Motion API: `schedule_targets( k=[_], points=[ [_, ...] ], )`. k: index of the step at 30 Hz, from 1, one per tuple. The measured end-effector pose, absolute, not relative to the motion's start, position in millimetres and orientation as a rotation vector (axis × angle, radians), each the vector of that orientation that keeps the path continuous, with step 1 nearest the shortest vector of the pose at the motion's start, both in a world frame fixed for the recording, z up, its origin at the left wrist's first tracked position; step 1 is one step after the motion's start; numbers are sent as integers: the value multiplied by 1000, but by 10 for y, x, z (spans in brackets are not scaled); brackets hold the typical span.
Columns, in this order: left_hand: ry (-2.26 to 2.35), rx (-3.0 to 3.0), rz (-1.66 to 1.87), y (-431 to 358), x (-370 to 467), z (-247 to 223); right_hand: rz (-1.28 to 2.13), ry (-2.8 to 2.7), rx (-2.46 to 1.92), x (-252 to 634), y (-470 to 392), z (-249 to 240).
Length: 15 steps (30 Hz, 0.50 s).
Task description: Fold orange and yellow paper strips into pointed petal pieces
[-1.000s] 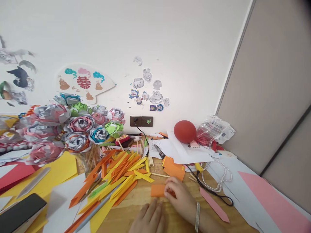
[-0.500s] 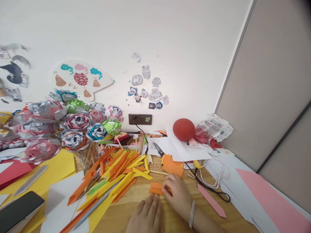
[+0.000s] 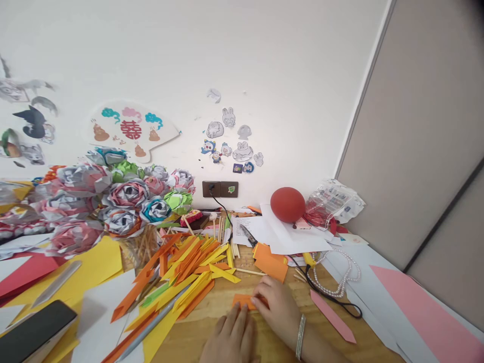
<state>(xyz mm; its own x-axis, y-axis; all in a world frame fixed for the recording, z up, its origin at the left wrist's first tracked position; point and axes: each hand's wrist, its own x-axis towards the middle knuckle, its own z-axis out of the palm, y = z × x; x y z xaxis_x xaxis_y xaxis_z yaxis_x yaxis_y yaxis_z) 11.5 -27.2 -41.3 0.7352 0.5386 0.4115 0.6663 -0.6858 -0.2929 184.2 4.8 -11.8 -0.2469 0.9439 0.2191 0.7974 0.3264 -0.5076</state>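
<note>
A small folded orange paper (image 3: 242,301) lies on the wooden table (image 3: 189,335) at the lower middle. My left hand (image 3: 230,335) rests flat with its fingertips on the paper's near edge. From the right, my right hand (image 3: 274,305) pinches the paper's right end; a beaded bracelet circles that wrist. Behind the hands is a stack of orange paper (image 3: 271,263). Folded orange and yellow strips (image 3: 189,262) are piled to the left.
Paper flowers (image 3: 124,194) stand at the back left, a dark phone (image 3: 38,327) at the front left. A red balloon (image 3: 287,204), scissors (image 3: 247,234), bead strings (image 3: 350,267) and a pink strip (image 3: 333,316) are behind and right.
The whole view has shifted slightly, with the scene a little lower and to the right. My left fingertips now reach onto the orange paper; my right hand stays at its right end.
</note>
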Motion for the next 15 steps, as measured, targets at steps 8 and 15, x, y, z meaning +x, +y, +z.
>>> schedule_targets(
  k=[8,15],
  points=[
    [-853,-2403,-526,-283,141,-509,493,-2006,-1571,1861,55,-95],
    [-940,-2237,-857,-327,261,-633,531,-2001,-1571,1858,51,-81]
  ],
)
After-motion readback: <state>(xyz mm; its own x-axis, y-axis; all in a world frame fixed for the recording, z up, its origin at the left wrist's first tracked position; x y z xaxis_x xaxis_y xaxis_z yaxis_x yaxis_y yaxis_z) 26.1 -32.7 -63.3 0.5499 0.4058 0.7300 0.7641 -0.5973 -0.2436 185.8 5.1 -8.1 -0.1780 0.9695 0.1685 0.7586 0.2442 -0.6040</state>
